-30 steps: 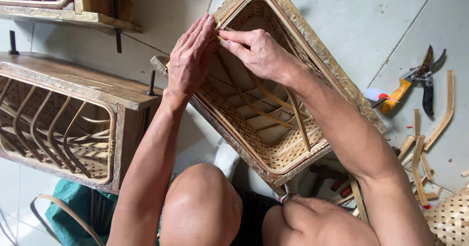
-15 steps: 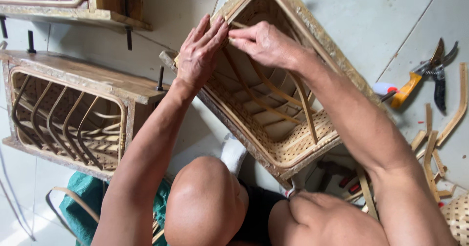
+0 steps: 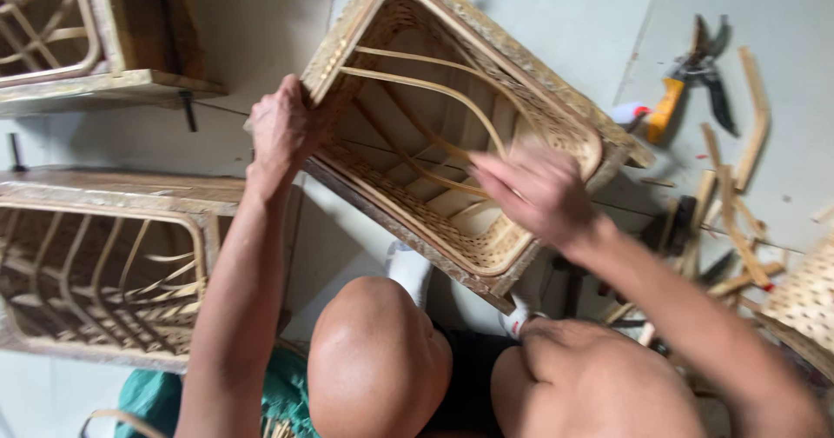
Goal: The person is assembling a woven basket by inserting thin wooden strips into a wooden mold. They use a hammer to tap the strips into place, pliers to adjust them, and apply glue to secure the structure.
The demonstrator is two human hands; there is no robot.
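A rectangular rattan frame [image 3: 556,73] with a woven rim and curved cane ribs stands tilted on the floor in front of my knees. My left hand [image 3: 282,129] grips its left corner edge. My right hand [image 3: 534,195] is inside the near right part of the frame, fingers pinched on a thin cane rib [image 3: 452,95] that arcs across the opening. Several other ribs run across the inside.
A similar rattan frame [image 3: 104,255] lies at the left, another [image 3: 52,29] at the top left. Orange-handled pruning shears [image 3: 686,77] lie on the floor at the upper right, with cane offcuts [image 3: 738,195] and a woven panel [image 3: 808,299] at the right.
My left hand slid from the frame's top edge down to its left corner. My right hand moved down from the top edge into the frame's near right side, onto a rib.
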